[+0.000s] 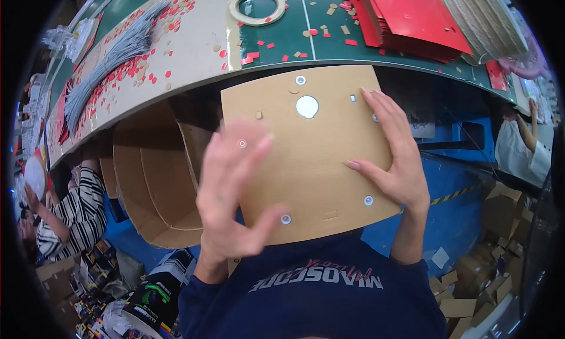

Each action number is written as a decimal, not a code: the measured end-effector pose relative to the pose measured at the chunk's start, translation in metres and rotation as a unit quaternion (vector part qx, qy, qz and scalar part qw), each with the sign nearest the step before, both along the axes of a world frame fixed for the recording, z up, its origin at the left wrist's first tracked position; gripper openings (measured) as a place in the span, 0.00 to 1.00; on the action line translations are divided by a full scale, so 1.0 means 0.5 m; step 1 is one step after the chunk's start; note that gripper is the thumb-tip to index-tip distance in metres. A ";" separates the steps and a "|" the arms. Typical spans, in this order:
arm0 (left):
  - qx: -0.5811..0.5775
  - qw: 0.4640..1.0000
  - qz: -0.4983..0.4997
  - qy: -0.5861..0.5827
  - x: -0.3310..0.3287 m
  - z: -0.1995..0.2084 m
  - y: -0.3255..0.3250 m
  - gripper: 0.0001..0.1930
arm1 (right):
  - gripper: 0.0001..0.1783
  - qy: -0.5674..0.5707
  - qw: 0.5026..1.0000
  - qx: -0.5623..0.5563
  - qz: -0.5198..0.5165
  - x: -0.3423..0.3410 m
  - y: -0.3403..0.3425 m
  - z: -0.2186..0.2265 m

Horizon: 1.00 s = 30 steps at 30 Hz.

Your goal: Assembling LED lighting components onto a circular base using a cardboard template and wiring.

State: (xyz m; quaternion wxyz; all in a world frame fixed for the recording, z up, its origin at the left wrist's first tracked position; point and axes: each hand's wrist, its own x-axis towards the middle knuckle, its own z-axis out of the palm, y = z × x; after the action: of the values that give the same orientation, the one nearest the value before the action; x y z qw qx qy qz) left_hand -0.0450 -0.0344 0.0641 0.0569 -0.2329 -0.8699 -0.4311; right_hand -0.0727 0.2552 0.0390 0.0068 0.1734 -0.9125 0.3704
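A brown cardboard sheet with a round punched hole and several small holes is held flat in front of my chest, below the table's edge. My right hand grips its right edge, fingers spread over the top face and thumb across it. My left hand hovers blurred over the sheet's left edge, fingers apart, its thumb near a small hole at the lower edge; whether it touches the sheet is unclear.
The green table carries a tape roll, a red card stack, grey cords, stacked round discs and punched scraps. An open cardboard box stands below left. A seated person in stripes is left; another person right.
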 end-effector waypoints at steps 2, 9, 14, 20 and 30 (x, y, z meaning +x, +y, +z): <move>-0.108 0.988 -0.070 -0.087 0.013 0.010 0.019 0.46 | 0.51 0.000 1.000 -0.007 -0.003 -0.004 -0.001 -0.004; -0.125 0.985 -0.082 -0.085 -0.007 -0.005 0.021 0.52 | 0.44 0.111 0.994 0.020 0.002 0.032 0.045 0.053; -0.109 0.989 -0.074 -0.073 -0.024 -0.016 0.027 0.50 | 0.37 -0.019 0.999 0.020 0.043 0.089 0.049 0.025; -0.082 0.990 -0.090 -0.074 -0.037 -0.024 0.013 0.44 | 0.36 0.005 0.999 0.044 0.019 0.091 0.035 0.027; 0.045 0.990 -0.082 -0.107 -0.039 -0.041 -0.016 0.22 | 0.29 0.023 0.996 0.051 0.071 0.029 0.040 0.062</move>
State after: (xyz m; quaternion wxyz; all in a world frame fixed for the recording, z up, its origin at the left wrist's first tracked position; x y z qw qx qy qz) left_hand -0.0643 -0.0427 0.0438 -0.0615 -0.2527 -0.8287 -0.4956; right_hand -0.0584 0.2750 0.0699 -0.0072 0.2460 -0.9152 0.3192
